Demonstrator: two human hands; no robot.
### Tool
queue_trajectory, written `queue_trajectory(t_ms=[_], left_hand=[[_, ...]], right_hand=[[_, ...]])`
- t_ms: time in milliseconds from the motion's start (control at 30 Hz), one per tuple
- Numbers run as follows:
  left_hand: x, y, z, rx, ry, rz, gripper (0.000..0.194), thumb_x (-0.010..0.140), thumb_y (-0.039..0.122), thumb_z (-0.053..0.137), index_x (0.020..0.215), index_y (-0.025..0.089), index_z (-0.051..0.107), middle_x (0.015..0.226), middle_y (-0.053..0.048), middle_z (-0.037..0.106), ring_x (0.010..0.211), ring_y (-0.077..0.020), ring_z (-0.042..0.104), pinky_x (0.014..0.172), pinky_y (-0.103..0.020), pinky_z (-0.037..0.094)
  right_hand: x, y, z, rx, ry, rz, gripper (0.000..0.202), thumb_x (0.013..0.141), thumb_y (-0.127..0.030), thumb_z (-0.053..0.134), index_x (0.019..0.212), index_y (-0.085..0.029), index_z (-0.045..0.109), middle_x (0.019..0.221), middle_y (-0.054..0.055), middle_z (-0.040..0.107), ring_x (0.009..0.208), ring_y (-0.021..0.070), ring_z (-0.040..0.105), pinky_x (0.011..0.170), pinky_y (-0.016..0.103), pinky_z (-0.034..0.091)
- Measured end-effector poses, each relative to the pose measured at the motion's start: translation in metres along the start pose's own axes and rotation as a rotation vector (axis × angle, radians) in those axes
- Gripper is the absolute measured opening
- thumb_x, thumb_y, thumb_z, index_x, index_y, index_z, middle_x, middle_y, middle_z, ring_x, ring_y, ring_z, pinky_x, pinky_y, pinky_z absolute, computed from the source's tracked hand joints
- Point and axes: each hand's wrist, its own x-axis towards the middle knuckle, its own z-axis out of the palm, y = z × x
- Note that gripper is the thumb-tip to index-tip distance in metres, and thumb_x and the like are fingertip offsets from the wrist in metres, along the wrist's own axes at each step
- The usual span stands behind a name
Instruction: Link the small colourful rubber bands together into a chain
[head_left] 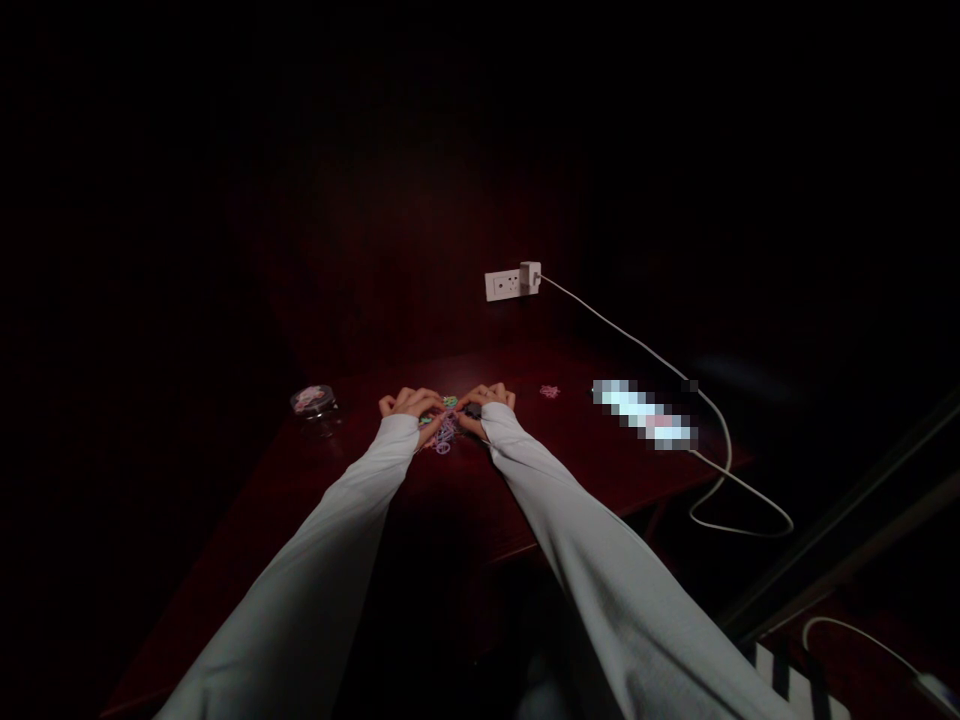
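Small coloured bands or rings [444, 436], purple, green and pink, lie in a loose pile on the dark red table [480, 500]. At the pile's left side is my left hand [412, 405], its thumb and forefinger brought together at the pile. My right hand [486, 400] mirrors it from the right, fingers bent and fingertips close to those of my left hand. What the fingertips pinch is too small to make out. A small dark object [472, 410] shows by my right hand.
A clear round container with a pinkish top [313, 400] stands at the left. Right of my hands are a small pink pile [550, 391] and a bright blurred device [645, 412]. Its white cable [637, 342] runs to a wall socket [502, 286].
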Motion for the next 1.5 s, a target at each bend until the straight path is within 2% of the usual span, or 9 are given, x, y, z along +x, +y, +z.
queue_trajectory(t_ms=[200, 533, 733, 1167, 1500], left_hand=[[0.0, 0.001, -0.001, 0.003, -0.002, 0.013, 0.011, 0.096, 0.034, 0.065, 0.096, 0.03, 0.075, 0.123, -0.001, 0.076, 0.116, -0.027, 0.054, 0.094, -0.046, 0.025], [0.0, 0.007, -0.008, -0.002, -0.04, 0.003, 0.011, 0.093, 0.032, 0.067, 0.102, 0.031, 0.074, 0.123, -0.001, 0.076, 0.114, -0.0271, 0.054, 0.093, -0.045, 0.026], [0.0, 0.008, -0.008, -0.003, -0.029, -0.03, 0.007, 0.093, 0.029, 0.067, 0.095, 0.029, 0.074, 0.123, -0.001, 0.076, 0.114, -0.0266, 0.055, 0.093, -0.046, 0.025], [0.0, 0.008, -0.006, -0.031, -0.02, -0.007, 0.004, 0.093, 0.026, 0.068, 0.091, 0.027, 0.071, 0.122, 0.001, 0.077, 0.113, -0.0249, 0.057, 0.092, -0.044, 0.025], [0.0, 0.006, -0.003, -0.054, -0.02, 0.001, 0.004, 0.091, 0.025, 0.069, 0.089, 0.027, 0.072, 0.119, 0.001, 0.078, 0.112, -0.0253, 0.058, 0.092, -0.044, 0.026]], right_hand=[[-0.003, 0.001, -0.002, 0.039, -0.006, -0.034, 0.022, 0.091, -0.051, 0.073, 0.1, -0.033, 0.081, 0.109, 0.002, 0.071, 0.108, 0.0245, 0.044, 0.098, 0.039, 0.023], [0.003, 0.0, 0.005, -0.009, -0.011, 0.012, 0.016, 0.09, -0.046, 0.075, 0.097, -0.033, 0.08, 0.11, 0.002, 0.071, 0.111, 0.0257, 0.044, 0.097, 0.039, 0.025], [0.002, 0.002, 0.006, 0.044, -0.02, 0.008, 0.016, 0.09, -0.046, 0.075, 0.094, -0.033, 0.081, 0.109, 0.002, 0.072, 0.109, 0.0253, 0.044, 0.098, 0.04, 0.026], [0.003, 0.004, 0.007, 0.042, -0.01, -0.003, 0.016, 0.086, -0.041, 0.079, 0.101, -0.035, 0.08, 0.11, 0.002, 0.07, 0.11, 0.026, 0.046, 0.098, 0.041, 0.029], [0.006, 0.006, 0.011, 0.07, 0.011, 0.002, 0.015, 0.082, -0.041, 0.082, 0.094, -0.032, 0.08, 0.105, 0.003, 0.07, 0.107, 0.0262, 0.045, 0.099, 0.042, 0.03]])
